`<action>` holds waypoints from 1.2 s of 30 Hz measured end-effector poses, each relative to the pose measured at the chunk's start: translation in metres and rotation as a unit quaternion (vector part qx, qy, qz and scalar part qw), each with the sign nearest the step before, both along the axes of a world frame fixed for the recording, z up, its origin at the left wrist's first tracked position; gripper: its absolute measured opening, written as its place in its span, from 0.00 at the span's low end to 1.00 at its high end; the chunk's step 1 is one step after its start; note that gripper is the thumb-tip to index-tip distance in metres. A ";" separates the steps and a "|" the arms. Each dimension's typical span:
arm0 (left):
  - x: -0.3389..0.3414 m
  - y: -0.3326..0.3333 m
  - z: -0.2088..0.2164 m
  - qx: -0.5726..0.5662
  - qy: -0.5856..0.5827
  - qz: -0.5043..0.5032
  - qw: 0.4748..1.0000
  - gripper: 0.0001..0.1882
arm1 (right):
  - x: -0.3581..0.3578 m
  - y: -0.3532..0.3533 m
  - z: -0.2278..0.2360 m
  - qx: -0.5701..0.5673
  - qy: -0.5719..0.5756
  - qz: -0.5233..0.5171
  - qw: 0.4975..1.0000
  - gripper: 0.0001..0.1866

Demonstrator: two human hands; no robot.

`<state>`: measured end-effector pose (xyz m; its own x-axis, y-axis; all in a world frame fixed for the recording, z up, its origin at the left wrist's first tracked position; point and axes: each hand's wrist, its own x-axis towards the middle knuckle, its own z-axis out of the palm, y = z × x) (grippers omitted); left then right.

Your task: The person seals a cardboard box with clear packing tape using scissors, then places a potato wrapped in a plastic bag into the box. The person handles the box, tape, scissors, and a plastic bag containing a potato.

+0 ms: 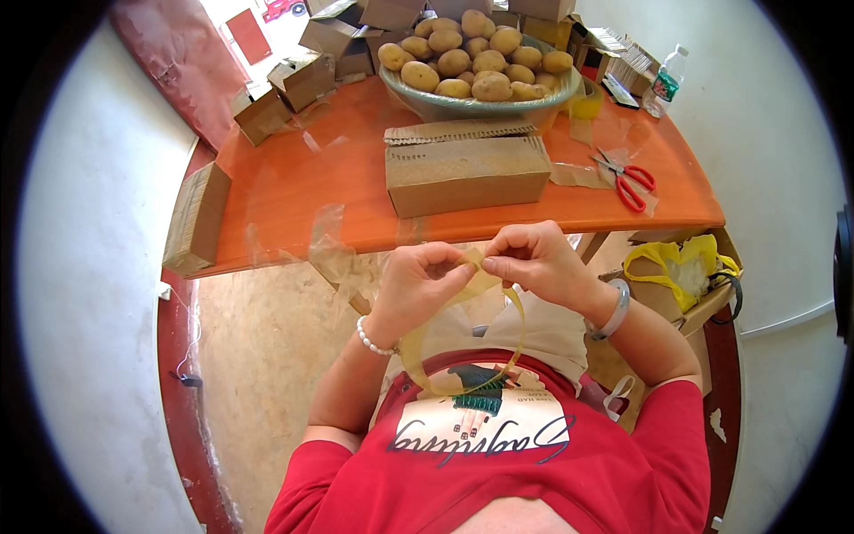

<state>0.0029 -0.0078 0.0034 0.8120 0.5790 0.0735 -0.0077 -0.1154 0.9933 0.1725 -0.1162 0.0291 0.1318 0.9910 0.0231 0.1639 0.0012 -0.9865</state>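
My left hand (416, 283), with a beaded bracelet at the wrist, pinches one end of a yellowish see-through strip of packing tape (412, 354). Close beside it my right hand (541, 258), wearing a pale bangle, is pinched on the tape too. Between them the tape hangs in a wide loop in front of my red shirt. Both hands are just off the near edge of the orange table (285, 218). Beyond them on the table lies a long brown cardboard box (467, 182), with a torn, corrugated strip along its far top edge.
Behind the box stands a wide bowl (445, 109) heaped with potatoes (489, 62). Red-handled scissors (630, 182) and a plastic bottle (667, 82) lie to the right. Another carton (197, 221) sits at the left edge. Tape scraps (329, 236) cling to the table's front. A yellow bag (685, 267) is lower right.
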 end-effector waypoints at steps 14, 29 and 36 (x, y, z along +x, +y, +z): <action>0.004 0.008 0.014 -0.062 -0.032 -0.007 0.998 0.09 | -0.013 0.002 0.011 0.136 -0.237 -0.091 0.958 0.04; 0.018 0.006 0.004 -0.126 -0.073 0.026 0.989 0.04 | -0.016 0.010 0.003 0.216 -0.328 -0.108 0.913 0.04; 0.020 0.001 0.007 -0.147 -0.067 0.055 0.985 0.04 | -0.016 0.012 0.002 0.211 -0.331 -0.115 0.913 0.04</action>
<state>0.0226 -0.0065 0.0103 0.7374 0.6754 -0.0084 -0.1438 0.1691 0.9750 0.1570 -0.1047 0.0313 0.1533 0.8235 0.5462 0.7669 0.2495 -0.5913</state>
